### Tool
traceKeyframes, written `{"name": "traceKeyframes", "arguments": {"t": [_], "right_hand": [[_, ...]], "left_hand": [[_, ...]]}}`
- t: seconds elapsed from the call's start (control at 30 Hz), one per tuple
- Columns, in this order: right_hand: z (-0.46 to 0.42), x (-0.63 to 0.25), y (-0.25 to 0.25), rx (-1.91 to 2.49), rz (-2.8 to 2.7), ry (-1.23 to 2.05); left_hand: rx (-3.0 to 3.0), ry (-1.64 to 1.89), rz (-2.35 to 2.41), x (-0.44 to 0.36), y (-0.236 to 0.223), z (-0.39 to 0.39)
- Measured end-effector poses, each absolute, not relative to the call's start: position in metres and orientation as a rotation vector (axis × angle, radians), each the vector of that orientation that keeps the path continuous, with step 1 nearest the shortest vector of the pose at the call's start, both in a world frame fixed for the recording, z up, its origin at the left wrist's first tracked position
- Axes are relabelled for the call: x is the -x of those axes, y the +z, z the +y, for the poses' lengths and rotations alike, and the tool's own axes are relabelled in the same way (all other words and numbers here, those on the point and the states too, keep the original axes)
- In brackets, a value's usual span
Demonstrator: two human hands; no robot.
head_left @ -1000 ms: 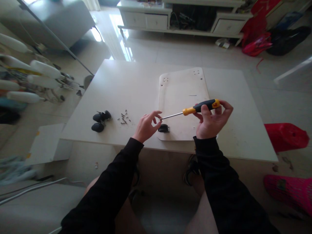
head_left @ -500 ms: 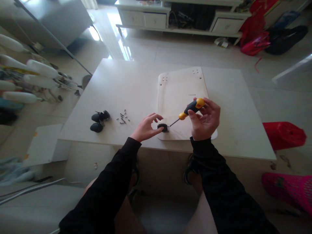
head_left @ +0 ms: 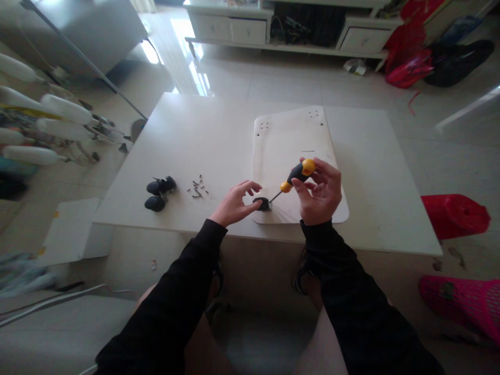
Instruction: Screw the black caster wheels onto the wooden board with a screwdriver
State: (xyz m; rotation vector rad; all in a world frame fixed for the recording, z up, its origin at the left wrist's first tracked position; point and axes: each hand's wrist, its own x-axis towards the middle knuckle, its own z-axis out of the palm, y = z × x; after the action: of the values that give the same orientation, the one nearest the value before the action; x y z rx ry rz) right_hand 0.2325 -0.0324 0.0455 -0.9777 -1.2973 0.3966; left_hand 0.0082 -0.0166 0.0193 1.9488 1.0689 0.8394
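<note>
A white board with rounded corners and small holes at its far corners lies on the table. At its near left corner sits a black caster wheel with a metal plate. My left hand curls around the caster, thumb pressed on its near side and fingers at the far side. In my right hand is a yellow and black screwdriver, gripped by the handle and tilted down to the left. Its tip meets the caster's plate; any screw under it is too small to make out.
Several loose screws lie on the white table left of my hands. Farther left are several more black casters. A red container stands beyond the table's right edge, with a pink basket below it.
My right hand has moved left and the screwdriver stands more upright, its tip still at the caster's plate. My left hand stays on the caster.
</note>
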Motion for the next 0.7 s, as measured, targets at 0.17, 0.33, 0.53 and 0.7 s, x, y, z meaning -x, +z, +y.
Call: {"name": "traceKeyframes", "arguments": {"t": [0.17, 0.33, 0.53, 0.7], "right_hand": [[-0.0334, -0.2321, 0.0444, 0.983, -1.338, 0.378], [-0.0337, -0.2314, 0.0440, 0.967, -1.365, 0.407], [-0.0340, -0.2301, 0.0439, 0.948, -1.436, 0.447], [-0.0338, -0.2296, 0.0427, 0.929, -1.471, 0.506]], "left_hand": [[-1.948, 0.835, 1.078, -0.0082, 0.0200, -0.0167], [-1.952, 0.834, 1.078, -0.0097, 0.0219, -0.0171], [-1.947, 0.819, 1.080, -0.0117, 0.0246, -0.0174], [-1.941, 0.813, 1.060, -0.0129, 0.0255, -0.0178]]}}
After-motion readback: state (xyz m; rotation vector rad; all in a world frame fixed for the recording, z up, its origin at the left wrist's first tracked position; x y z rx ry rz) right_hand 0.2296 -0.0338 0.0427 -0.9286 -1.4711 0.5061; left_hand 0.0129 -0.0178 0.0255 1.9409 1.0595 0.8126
